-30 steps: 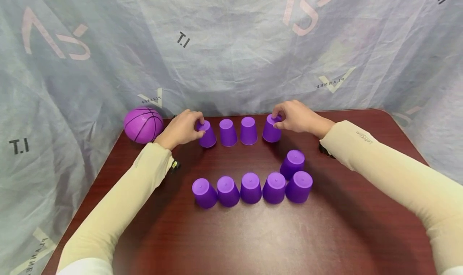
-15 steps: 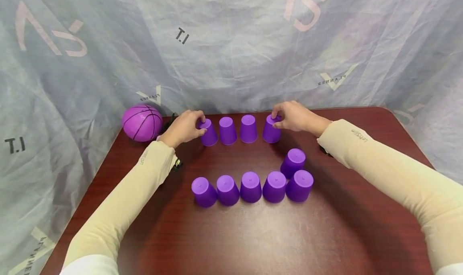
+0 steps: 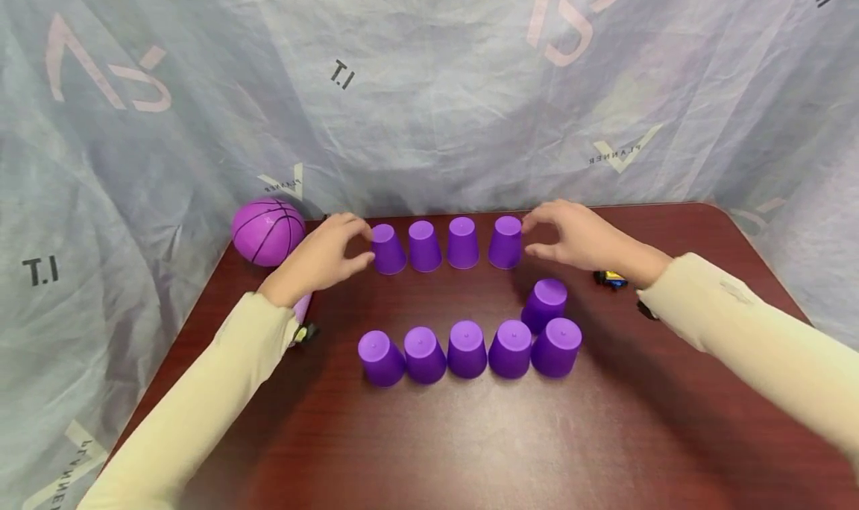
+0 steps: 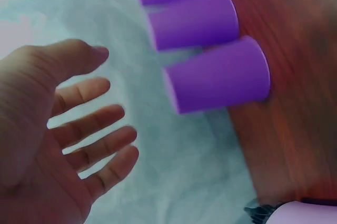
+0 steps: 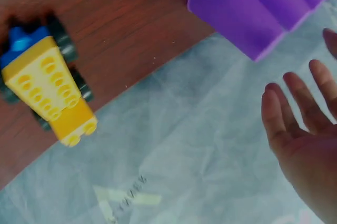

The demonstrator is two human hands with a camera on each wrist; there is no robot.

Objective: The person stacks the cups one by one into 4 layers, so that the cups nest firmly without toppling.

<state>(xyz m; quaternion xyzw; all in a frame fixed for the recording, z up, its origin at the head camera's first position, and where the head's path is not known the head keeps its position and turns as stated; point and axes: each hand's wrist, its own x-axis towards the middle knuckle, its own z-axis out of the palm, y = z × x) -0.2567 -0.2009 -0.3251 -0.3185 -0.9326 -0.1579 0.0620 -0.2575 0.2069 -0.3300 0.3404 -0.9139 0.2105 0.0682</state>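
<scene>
Upside-down purple cups stand on the table point(image 3: 456, 443) in two rows. At the left end of the back row is one cup point(image 3: 388, 249); my left hand point(image 3: 322, 256) is beside it, fingers spread and holding nothing. The left wrist view shows that hand's fingers apart from the nearest cup point(image 4: 218, 77). My right hand point(image 3: 580, 238) is just right of the row's right-end cup point(image 3: 505, 243), thumb and fingers parted around air. Two middle cups, one of them point(image 3: 425, 247) on the left, stand between. Nearer me, several cups form a front row, with another cup point(image 3: 545, 305) behind its right end.
A purple basketball point(image 3: 268, 232) sits at the back left. Beyond my right wrist is a wheeled toy vehicle point(image 5: 45, 79) with yellow and blue bricks. A pale purple object point(image 3: 303, 309) is mostly hidden by my left wrist. A grey printed curtain point(image 3: 429, 107) hangs behind the table.
Both hands have let go of the two end cups of the back row and drawn outward, left and right. The cups stay standing; the toy vehicle now shows beside my right wrist.
</scene>
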